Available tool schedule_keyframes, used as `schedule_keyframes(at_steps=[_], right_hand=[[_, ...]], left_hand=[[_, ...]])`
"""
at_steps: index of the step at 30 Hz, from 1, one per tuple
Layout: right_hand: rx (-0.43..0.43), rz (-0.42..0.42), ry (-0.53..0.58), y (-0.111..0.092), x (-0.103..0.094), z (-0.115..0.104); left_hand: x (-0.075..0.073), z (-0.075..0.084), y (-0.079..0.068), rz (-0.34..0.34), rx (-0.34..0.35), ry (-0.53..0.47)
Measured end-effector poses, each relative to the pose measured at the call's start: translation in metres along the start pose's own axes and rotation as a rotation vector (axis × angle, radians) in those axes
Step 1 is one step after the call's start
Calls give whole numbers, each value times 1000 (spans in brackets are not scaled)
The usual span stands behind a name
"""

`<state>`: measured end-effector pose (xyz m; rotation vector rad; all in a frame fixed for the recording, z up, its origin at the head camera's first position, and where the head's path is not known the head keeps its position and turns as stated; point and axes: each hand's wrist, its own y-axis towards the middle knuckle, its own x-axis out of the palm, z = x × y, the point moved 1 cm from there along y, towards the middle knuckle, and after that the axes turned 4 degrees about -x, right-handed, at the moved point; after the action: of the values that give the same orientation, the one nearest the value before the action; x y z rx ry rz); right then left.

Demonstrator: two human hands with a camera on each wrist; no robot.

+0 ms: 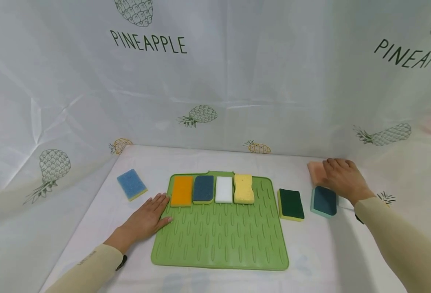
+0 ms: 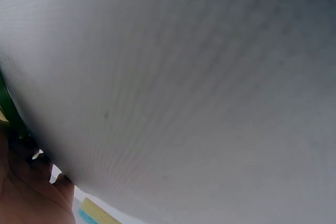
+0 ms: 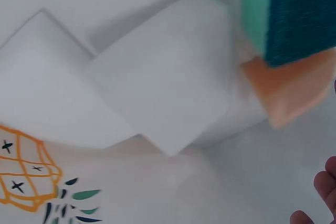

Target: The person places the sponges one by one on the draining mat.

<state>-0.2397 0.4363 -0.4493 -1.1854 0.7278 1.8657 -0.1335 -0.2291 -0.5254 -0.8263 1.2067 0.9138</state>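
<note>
My left hand (image 1: 146, 217) lies flat with its fingers over the left edge of a green ridged mat (image 1: 223, 240). In the left wrist view that hand (image 2: 34, 195) shows at the lower left, beside the mat's edge (image 2: 8, 103). My right hand (image 1: 344, 179) reaches over a peach sponge (image 1: 316, 173) at the far right. Its fingertips (image 3: 328, 184) look loosely spread in the right wrist view, apart from the peach sponge (image 3: 296, 90). A teal sponge with a dark blue face (image 1: 324, 201) sits just below that hand.
Along the mat's top lie an orange sponge (image 1: 181, 191), a dark blue one (image 1: 203, 189), a white one (image 1: 224, 189) and a yellow one (image 1: 243, 189). A blue sponge (image 1: 131, 184) lies left, a dark green one (image 1: 291, 204) right. White blocks (image 3: 168, 72) overlap near my right wrist.
</note>
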Motion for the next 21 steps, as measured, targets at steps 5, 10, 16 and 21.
schedule_keyframes(at_steps=[5, 10, 16, 21], right_hand=[[44, -31, 24, -8, 10, 10], [99, -54, 59, -9, 17, 14], [107, -37, 63, -7, 23, 15], [128, -22, 130, -6, 27, 15]], left_hand=[[0, 0, 1, -14, -6, 3], [-1, 2, 2, -7, -3, 6], [-2, 3, 2, -7, -7, 6], [-2, 3, 1, -13, -16, 12]])
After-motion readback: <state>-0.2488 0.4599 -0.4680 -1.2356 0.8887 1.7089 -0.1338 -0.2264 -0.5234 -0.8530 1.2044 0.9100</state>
